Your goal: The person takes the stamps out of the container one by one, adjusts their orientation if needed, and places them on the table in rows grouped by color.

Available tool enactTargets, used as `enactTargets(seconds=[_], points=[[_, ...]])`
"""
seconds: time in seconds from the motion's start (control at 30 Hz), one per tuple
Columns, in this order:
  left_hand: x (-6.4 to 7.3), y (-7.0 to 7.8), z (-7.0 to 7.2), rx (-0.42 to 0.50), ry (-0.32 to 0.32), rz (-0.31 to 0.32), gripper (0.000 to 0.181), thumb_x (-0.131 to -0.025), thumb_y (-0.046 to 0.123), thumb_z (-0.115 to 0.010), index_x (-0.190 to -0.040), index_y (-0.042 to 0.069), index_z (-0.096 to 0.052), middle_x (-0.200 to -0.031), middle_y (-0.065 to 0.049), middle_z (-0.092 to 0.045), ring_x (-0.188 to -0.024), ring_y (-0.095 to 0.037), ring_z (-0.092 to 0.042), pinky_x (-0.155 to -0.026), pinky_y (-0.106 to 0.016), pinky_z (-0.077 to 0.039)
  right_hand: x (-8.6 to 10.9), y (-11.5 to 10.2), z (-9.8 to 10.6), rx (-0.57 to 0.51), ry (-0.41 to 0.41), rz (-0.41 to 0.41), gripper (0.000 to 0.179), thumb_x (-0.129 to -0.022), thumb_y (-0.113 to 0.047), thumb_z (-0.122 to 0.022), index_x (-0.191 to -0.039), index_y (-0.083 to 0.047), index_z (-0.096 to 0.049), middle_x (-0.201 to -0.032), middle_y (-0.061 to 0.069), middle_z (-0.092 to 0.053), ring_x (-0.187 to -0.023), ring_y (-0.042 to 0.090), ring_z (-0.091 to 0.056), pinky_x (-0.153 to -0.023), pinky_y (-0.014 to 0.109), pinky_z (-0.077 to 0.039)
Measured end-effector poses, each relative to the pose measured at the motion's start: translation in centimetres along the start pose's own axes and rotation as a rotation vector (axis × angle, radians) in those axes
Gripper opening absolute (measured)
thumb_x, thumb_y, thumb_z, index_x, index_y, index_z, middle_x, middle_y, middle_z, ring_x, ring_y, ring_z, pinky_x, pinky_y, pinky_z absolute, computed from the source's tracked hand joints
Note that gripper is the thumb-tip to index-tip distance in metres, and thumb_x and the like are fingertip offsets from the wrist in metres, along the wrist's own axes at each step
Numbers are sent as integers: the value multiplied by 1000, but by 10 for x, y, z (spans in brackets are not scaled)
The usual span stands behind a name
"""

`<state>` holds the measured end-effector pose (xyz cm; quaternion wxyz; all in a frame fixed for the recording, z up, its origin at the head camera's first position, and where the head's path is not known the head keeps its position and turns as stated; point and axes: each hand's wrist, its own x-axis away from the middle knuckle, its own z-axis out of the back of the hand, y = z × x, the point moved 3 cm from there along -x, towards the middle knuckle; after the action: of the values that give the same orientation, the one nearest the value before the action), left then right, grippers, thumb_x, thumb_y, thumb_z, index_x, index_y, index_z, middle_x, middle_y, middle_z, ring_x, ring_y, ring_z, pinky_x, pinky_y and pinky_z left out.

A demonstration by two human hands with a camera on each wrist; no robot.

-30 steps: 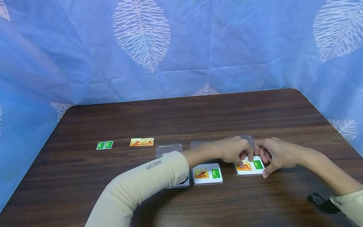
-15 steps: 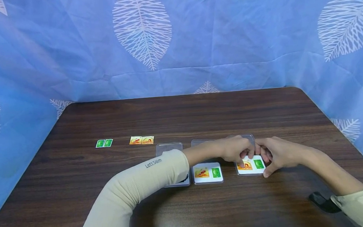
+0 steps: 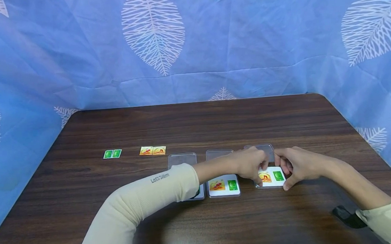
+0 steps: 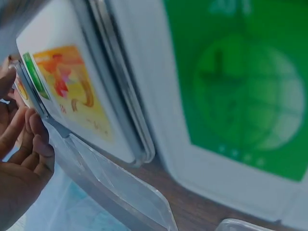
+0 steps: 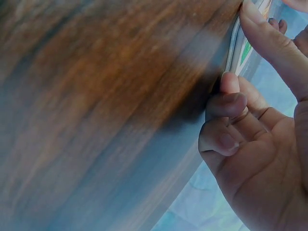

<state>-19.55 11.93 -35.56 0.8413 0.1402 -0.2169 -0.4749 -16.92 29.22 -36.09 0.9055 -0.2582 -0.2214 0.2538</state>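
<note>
Two cream fabric sleeves (image 3: 153, 193) reach over a dark brown wood-grain worktop (image 3: 224, 235). Past the cuffs, both hands hold a white-faced rectangular box with clear plastic edges (image 3: 274, 183), the rightmost of three in a row. The left hand (image 3: 249, 163) bends round its left end, thumb near the front corner; whether every curled fingertip touches cannot be told. The right hand (image 3: 302, 163) brackets its right end, thumb at the near corner, fingers bent at the far one. The face between them shows one orange-yellow picture and one green. Just beside it sits a similar middle box (image 3: 224, 193); a left box (image 3: 201, 193) is mostly hidden by the sleeve. Behind the row lie three clear plastic lids (image 3: 182, 159). Farther left are two orange-yellow stickers (image 3: 146, 151) and two green stickers (image 3: 107, 154). A blue leaf-print curtain (image 3: 203, 34) hangs behind.
</note>
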Motion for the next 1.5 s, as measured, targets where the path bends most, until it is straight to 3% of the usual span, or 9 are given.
enactTargets(seconds=[0.4, 0.6, 0.9, 1.13, 1.5], points=[[3, -2, -5, -13, 65, 46, 31, -83, 21, -89, -104, 13, -68, -83, 7, -57, -69, -3, -50, -58, -16, -42, 0, -2, 0, -12, 5, -2, 51, -71, -21, -97, -95, -9, -53, -75, -4, -50, -64, 7, -43, -57, 24, -37], [4, -3, -5, 7, 72, 31, 34, -81, 21, -90, -106, 13, -68, -85, 8, -58, -70, -3, -51, -59, -16, -43, 1, -2, 1, -13, 6, 5, 51, -71, -21, -97, -95, -9, -54, -75, -4, -51, -64, 6, -44, -57, 24, -37], [5, -5, -3, 54, 86, -40, 30, -81, 13, -88, -104, 8, -70, -87, 5, -59, -74, -4, -52, -63, -13, -41, 1, 0, 0, -10, 13, 16, 51, -71, -22, -97, -95, -10, -53, -75, -5, -50, -64, 6, -43, -57, 24, -37], [7, -8, 1, 72, 99, -42, 20, -84, 11, -86, -99, 6, -73, -85, 4, -59, -75, -5, -50, -65, -13, -40, 1, 0, 0, -15, 17, 8, 51, -71, -21, -97, -93, -10, -52, -75, -4, -50, -64, 6, -43, -57, 25, -36], [7, -11, -2, 53, 96, -47, 21, -83, 9, -87, -99, 6, -74, -94, 3, -59, -83, -6, -51, -69, -12, -41, 2, 0, -1, -15, 21, 20, 51, -71, -22, -96, -94, -9, -53, -75, -4, -50, -64, 6, -43, -57, 24, -37]])
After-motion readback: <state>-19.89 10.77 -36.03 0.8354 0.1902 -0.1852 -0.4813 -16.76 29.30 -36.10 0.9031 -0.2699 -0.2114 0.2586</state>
